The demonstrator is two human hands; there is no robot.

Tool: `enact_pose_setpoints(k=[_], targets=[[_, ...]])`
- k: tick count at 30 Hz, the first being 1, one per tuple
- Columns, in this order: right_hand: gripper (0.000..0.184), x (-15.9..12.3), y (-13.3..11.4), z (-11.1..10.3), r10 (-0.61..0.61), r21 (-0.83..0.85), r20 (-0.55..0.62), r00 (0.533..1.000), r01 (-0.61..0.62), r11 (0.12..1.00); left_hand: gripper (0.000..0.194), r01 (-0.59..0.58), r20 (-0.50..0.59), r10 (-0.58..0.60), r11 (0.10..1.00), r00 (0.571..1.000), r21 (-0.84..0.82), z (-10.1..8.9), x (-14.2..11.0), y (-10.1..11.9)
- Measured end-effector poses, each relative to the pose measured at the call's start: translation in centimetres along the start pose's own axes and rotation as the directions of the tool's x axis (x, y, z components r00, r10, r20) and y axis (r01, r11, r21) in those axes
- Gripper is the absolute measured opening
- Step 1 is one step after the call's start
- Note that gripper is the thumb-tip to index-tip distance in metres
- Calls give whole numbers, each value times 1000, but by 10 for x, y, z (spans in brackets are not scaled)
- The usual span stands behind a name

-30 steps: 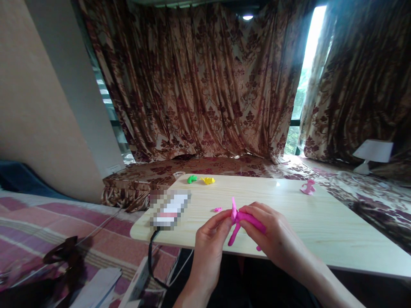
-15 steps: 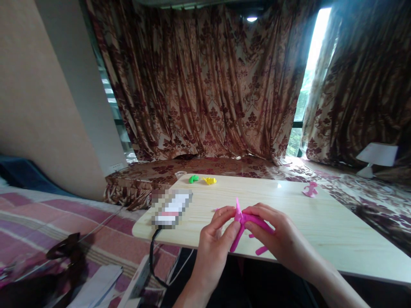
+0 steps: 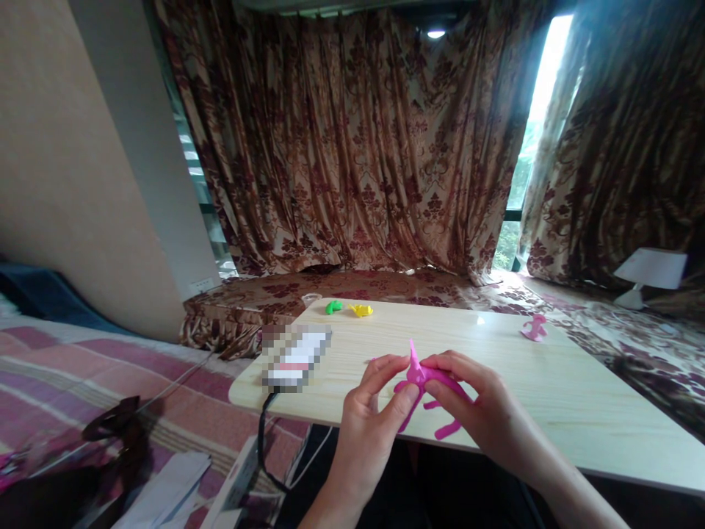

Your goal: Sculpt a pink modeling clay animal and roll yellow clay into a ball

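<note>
Pinching left hand (image 3: 368,405) and right hand (image 3: 485,395), smooth pink figure (image 3: 417,374), tapered tip (image 3: 413,353)

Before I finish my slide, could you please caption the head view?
Left hand and right hand hold a bright pink figure at a pale table, green piece and yellow piece farther back.

Brown floral curtains (image 3: 352,147), bright window (image 3: 551,73) at R, white lamp (image 3: 653,268) far R; beige wall (image 3: 66,147) at L.

No text, label, brand, number or sign can be read; coarse pixel blocks cover the device (image 3: 297,358).
</note>
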State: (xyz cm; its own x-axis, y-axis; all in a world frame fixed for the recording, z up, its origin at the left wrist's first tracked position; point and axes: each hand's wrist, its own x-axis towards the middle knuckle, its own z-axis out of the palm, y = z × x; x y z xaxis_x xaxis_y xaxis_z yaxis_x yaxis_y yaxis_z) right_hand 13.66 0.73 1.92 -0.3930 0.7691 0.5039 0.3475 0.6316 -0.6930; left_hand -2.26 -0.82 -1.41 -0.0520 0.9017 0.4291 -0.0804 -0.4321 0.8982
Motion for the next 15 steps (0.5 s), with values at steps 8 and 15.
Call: enact_pose_setpoints(k=[8, 15], targets=[[14, -2, -7, -1, 32, -14, 31, 999, -32, 999, 22, -24, 18, 24, 1000, 1000, 12, -2, 2, -2], [12, -4, -11, -5, -1, -34, 40, 999, 2, 999, 27, -31, -6, 31, 999, 1000, -29, -3, 1, -7]])
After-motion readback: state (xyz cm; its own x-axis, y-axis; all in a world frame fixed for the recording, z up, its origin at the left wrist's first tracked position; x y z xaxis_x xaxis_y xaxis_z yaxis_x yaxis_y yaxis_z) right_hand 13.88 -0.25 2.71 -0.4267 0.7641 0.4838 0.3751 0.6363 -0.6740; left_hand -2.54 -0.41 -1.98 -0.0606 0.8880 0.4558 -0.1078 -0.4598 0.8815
